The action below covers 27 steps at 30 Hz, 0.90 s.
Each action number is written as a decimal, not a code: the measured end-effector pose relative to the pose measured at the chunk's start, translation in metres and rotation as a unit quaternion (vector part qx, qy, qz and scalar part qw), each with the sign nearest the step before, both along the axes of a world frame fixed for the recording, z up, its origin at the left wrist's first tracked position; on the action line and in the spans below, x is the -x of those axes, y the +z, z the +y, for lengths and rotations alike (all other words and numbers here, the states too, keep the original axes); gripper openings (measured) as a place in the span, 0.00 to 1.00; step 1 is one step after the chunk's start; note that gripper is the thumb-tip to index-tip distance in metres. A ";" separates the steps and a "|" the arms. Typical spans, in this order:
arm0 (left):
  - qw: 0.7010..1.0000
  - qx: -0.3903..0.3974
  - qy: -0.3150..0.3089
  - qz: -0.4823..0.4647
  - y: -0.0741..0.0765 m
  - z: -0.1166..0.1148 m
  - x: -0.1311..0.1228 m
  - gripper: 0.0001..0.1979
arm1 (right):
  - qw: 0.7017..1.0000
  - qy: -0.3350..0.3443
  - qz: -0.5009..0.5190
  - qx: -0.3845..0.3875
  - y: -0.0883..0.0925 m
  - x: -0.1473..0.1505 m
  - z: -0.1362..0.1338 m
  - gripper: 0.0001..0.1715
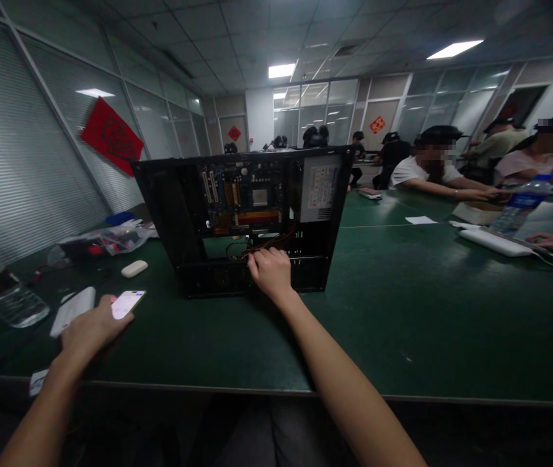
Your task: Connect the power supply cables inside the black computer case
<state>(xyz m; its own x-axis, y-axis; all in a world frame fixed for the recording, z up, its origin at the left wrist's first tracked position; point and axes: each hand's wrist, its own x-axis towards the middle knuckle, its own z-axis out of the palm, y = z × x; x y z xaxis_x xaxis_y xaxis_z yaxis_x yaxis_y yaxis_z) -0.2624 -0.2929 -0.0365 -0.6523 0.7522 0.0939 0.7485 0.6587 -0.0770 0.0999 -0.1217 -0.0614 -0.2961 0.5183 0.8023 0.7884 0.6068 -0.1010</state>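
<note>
A black computer case point(193, 275) stands on the green table with its side open toward me. Inside it a motherboard point(242, 194) sits at the top, and a power supply point(321, 189) with a white label is at the upper right. Thin cables point(264, 246) hang below the board. My right hand point(272, 271) is closed on these cables at the lower bar of the case; its fingertips are partly hidden. To the left, my left hand point(92, 324) is closed around a phone point(128, 303) with a lit screen, held low over the table.
Beside my left hand lie a white power bank point(73, 311), a water bottle point(6, 292) and a white earbud case point(134, 268). Behind them is a plastic bag point(106, 241). On the right are a paper point(420, 220), another white device point(493, 240), a bottle point(522, 204) and seated people.
</note>
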 end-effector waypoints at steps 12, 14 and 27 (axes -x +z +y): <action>0.961 -0.219 -0.169 -0.027 0.010 -0.015 -0.050 0.18 | 0.971 0.012 -0.022 0.238 0.065 -0.043 0.009 0.19; 0.930 -0.268 -0.222 -0.116 0.037 -0.013 -0.076 0.11 | 0.966 0.075 -0.020 0.245 0.084 -0.044 0.013 0.19; 0.687 -0.384 -0.585 -0.198 0.183 0.082 -0.229 0.18 | 0.925 0.331 0.035 0.182 0.182 -0.059 -0.036 0.18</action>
